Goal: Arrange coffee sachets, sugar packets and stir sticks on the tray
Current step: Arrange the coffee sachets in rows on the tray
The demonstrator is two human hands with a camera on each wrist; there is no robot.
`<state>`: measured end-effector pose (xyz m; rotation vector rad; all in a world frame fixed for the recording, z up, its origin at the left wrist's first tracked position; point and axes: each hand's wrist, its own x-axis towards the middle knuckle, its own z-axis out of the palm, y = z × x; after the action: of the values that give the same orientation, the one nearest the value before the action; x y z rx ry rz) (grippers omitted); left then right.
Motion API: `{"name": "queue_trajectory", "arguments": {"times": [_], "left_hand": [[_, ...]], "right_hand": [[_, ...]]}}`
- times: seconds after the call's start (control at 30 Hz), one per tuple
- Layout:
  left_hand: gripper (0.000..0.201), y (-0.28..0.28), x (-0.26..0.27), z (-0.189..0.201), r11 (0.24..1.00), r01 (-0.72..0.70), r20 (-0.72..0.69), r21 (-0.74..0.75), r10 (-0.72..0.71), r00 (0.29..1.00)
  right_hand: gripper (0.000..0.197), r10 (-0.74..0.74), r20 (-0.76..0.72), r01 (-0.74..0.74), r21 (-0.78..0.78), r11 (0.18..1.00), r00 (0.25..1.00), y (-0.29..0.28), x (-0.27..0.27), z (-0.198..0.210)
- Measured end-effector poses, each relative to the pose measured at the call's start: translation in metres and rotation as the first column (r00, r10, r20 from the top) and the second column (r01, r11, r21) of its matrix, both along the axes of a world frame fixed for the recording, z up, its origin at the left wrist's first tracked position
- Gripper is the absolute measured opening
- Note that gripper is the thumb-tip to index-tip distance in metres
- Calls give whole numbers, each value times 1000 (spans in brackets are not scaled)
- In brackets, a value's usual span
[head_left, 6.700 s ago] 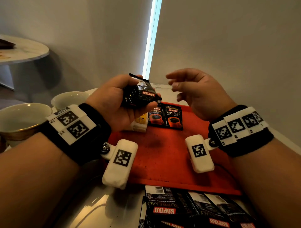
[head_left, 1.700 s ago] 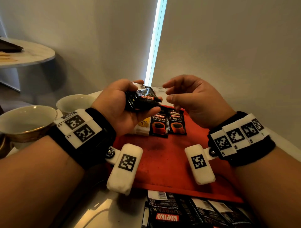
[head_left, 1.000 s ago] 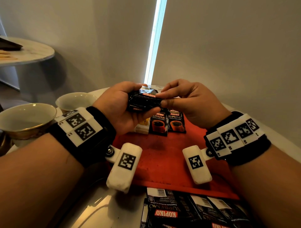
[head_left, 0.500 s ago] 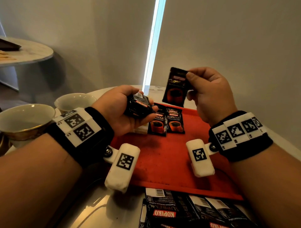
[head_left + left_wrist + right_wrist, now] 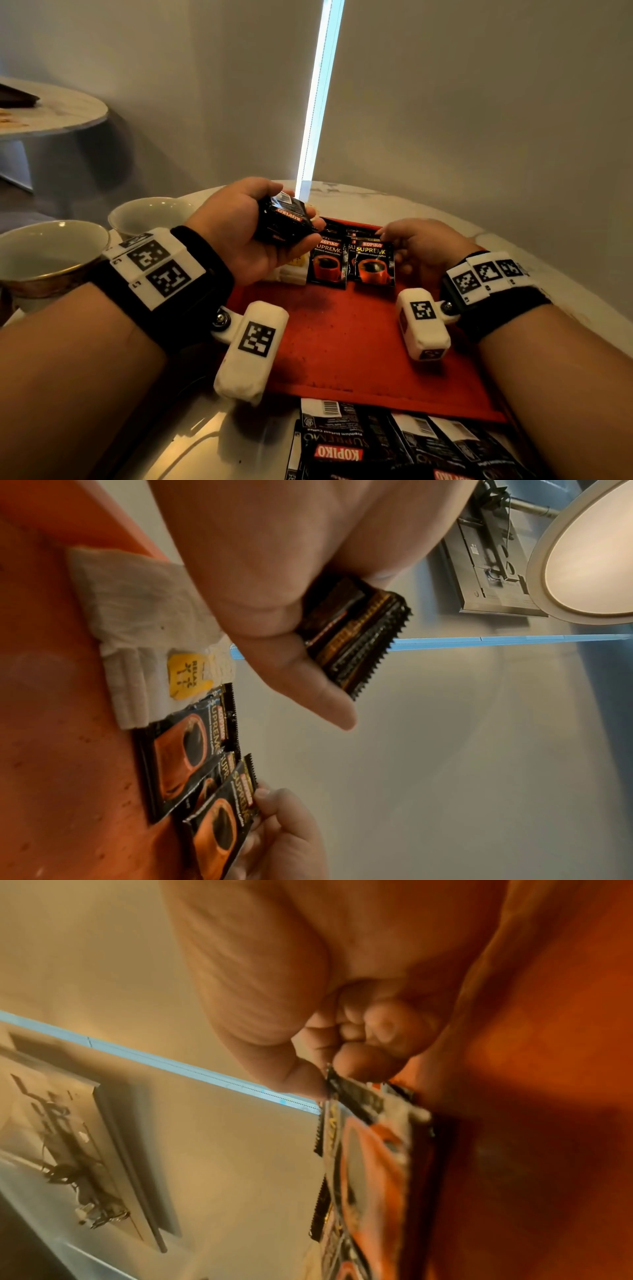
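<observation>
My right hand [image 5: 421, 250], raised half a second ago, is now setting its pinched coffee sachet [image 5: 371, 262] on the red tray [image 5: 342, 335], overlapping the right one of two already there. Its long axis is running away from me, top edge far. My left hand [image 5: 246, 233] is gripping the sachet bundle [image 5: 286, 219] above the tray's far-left corner.
</observation>
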<state>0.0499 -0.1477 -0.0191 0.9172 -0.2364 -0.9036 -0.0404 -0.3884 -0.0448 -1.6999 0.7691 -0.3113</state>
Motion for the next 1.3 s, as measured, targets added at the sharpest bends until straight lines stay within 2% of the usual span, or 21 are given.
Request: {"name": "queue_trajectory", "arguments": {"times": [0.17,0.57,1.2,1.3], "left_hand": [[28,0,1,-1,1000,-1,3,2,1,1000],[24,-1,0,-1,1000,12,-2,13,-12,1000],[33,0,2,-1,1000,17,-37,-17,-17,999],[34,0,3,-1,1000,19,-38,-22,-20,999]], "right_hand": [[8,5,-30,-4,35,999,1000,2,0,-2],[8,44,-21,-44,-7,999,999,3,-1,0],[6,48,-45,-48,5,999,998,5,-3,2],[11,35,-62,-34,14,999,997,4,-3,4]]}}
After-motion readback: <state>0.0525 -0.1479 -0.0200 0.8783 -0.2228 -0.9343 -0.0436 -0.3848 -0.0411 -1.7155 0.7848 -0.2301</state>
